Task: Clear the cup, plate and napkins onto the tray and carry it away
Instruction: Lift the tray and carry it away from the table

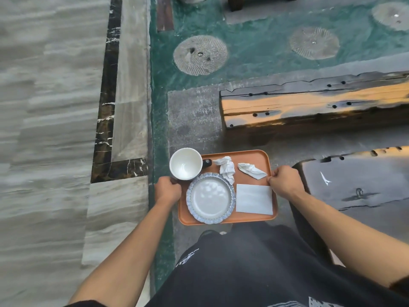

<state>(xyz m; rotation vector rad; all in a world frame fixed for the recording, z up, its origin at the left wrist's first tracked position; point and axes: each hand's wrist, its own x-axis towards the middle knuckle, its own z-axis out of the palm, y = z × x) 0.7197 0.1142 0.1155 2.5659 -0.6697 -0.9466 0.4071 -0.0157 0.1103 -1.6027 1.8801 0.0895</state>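
Head cam, only view here. Writing first: there's a small white mark on the cup's dark handle (206, 163) and some white print on the black trousers (243, 267), but both are too small or blurred to read.

Both hands are curled tight around the short edges of the orange tray (252, 154). Left hand (167, 189) wraps the left rim just below the cup (186, 163), knuckles nearly touching it. Right hand (285, 182) clamps the right rim, fingertips over the lip beside the flat napkin (254, 199).

Everything's on the tray: cup at the far left corner, hanging over the edge a bit; blue-rimmed plate (210, 198) near left, touching the cup's base; two crumpled napkins (228, 168) (251, 170) along the far side; flat napkin near right.

The tray is in the air above a stone floor (192, 111). A dark wooden bench (309, 105) sits ahead to the right, a second wooden slab (358, 185) close by the right hand. The left side, marble flooring (44, 129) with a dark inlay strip (106, 107), is wide open.
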